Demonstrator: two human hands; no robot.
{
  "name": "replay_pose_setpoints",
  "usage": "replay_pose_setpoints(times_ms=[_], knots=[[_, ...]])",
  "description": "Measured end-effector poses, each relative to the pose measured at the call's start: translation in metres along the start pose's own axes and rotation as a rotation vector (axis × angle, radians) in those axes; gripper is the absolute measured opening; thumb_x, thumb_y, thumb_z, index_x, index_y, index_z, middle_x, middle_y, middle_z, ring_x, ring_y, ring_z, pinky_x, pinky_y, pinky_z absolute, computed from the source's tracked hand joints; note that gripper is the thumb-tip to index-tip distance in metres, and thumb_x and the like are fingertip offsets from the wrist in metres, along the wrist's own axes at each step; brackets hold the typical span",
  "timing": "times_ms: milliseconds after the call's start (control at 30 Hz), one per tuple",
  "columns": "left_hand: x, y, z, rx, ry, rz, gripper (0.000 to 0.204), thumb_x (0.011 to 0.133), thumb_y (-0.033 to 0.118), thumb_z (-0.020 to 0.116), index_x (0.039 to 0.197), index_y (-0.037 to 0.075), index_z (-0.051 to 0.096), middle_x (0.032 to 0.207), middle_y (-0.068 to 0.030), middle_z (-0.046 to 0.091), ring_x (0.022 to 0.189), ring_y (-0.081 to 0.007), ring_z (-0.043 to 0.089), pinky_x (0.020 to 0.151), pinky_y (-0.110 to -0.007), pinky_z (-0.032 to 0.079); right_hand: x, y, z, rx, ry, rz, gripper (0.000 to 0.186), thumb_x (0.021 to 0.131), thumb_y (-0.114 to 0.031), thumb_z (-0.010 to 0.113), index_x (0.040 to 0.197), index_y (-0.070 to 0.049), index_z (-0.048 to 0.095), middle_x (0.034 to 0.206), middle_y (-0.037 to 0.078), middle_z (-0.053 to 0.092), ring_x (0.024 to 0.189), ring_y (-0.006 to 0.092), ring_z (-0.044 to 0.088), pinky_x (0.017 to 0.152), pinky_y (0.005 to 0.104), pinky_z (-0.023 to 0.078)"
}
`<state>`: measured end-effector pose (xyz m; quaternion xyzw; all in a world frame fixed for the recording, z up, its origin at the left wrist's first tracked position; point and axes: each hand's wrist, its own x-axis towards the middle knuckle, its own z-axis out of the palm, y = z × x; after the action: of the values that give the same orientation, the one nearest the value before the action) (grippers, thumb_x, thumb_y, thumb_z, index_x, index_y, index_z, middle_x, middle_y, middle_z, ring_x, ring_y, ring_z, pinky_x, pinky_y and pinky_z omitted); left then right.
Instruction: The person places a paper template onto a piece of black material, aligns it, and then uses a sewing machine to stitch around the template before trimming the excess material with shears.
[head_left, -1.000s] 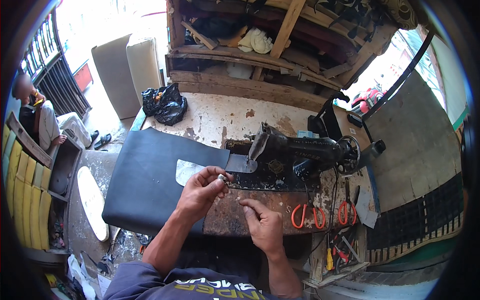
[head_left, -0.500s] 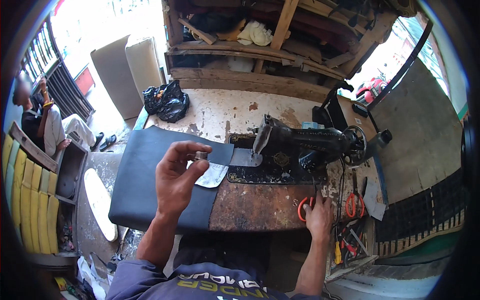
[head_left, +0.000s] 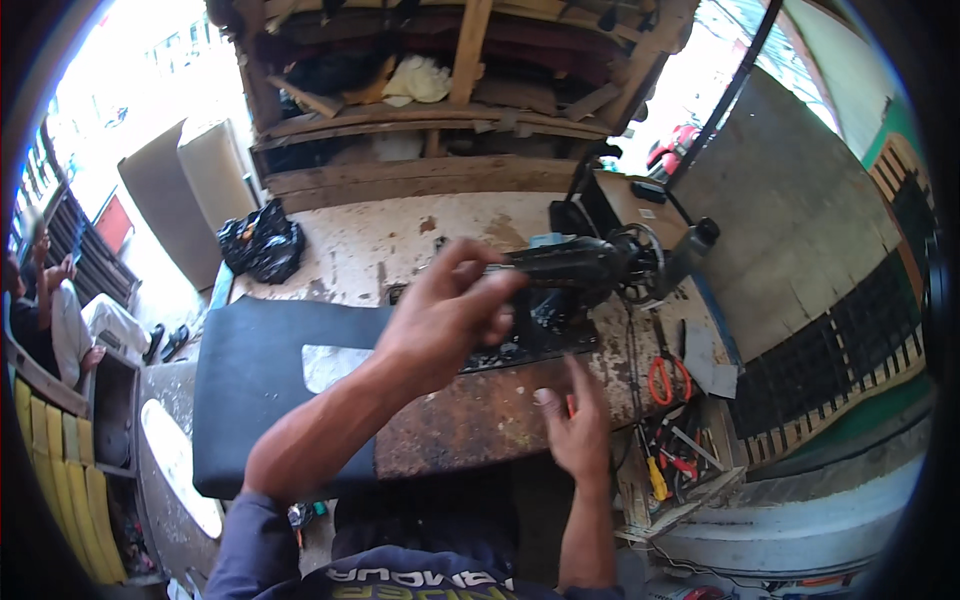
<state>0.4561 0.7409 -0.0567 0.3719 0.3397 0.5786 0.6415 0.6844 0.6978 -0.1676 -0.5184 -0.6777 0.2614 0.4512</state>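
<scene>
Left hand [head_left: 440, 320], raised at frame ctr, fingers pinched on sth too small to identify, prob. light and easy to drop; right hand [head_left: 578, 432] spread flat over rusty desk [head_left: 470, 425] lower ctr, by black sewing machine [head_left: 575, 275] and dark vinyl sheet [head_left: 270, 385], soft, floppy—grip at edge.

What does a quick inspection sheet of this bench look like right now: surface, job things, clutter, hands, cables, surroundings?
Surface: rusty, stained worktable.
Job's things: black sewing machine; dark padded seat cover with pale patch lying left of it.
Clutter: orange-handled scissors, yellow-handled screwdriver, black plastic bag.
Hands: left hand raised, fingers pinched, anything held too small to tell; right hand open over table's front edge.
Cables: thin lines by tools, unclear.
Surroundings: wooden shelves behind; seated person far left.
</scene>
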Motion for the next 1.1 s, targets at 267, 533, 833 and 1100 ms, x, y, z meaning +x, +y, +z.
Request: replay_pose_setpoints(times_ms=[267,533,833,1100], knots=[[0.224,0.006,0.113,0.390,-0.432,0.129,0.024,0.103,0.011,0.068,0.121,0.001,0.057,0.102,-0.0084,0.066,0.075,-0.0089,0.053,0.064,-0.024,0.044,0.075,-0.006,-0.041,0.237,0.487,0.158,0.029,0.109,-0.016,0.056,0.131,0.000,0.065,0.109,0.010,0.075,0.100,0.0249,0.073,0.089,0.0360,0.055],[0.290,0.019,0.004,0.681,-0.274,0.067,0.023,0.102,0.016,0.070,0.118,0.002,0.062,0.101,-0.0068,0.064,0.079,-0.0106,0.055,0.068,-0.026,0.046,0.120,0.058,-0.031,-0.193,0.431,-0.012,0.020,0.106,-0.010,0.058,0.121,-0.001,0.069,0.104,0.018,0.077,0.093,0.0346,0.077,0.077,0.0402,0.058],[0.105,0.066,-0.165,0.072,-0.092,0.240,0.015,0.105,0.011,0.065,0.117,0.008,0.056,0.103,-0.0081,0.064,0.072,-0.0077,0.052,0.066,-0.021,0.045,0.106,0.054,-0.003,-0.008,0.360,-0.041,0.024,0.107,-0.010,0.057,0.120,0.004,0.072,0.109,0.017,0.078,0.101,0.0238,0.076,0.089,0.0343,0.057],[0.124,-0.047,-0.217,-0.351,0.028,0.114,0.008,0.106,0.011,0.062,0.112,0.009,0.057,0.104,-0.0091,0.064,0.070,-0.0095,0.048,0.066,-0.022,0.043,0.102,0.056,-0.013,-0.160,0.351,-0.030,0.026,0.109,-0.012,0.053,0.121,0.003,0.071,0.108,0.011,0.077,0.092,0.0170,0.070,0.085,0.0313,0.054]])
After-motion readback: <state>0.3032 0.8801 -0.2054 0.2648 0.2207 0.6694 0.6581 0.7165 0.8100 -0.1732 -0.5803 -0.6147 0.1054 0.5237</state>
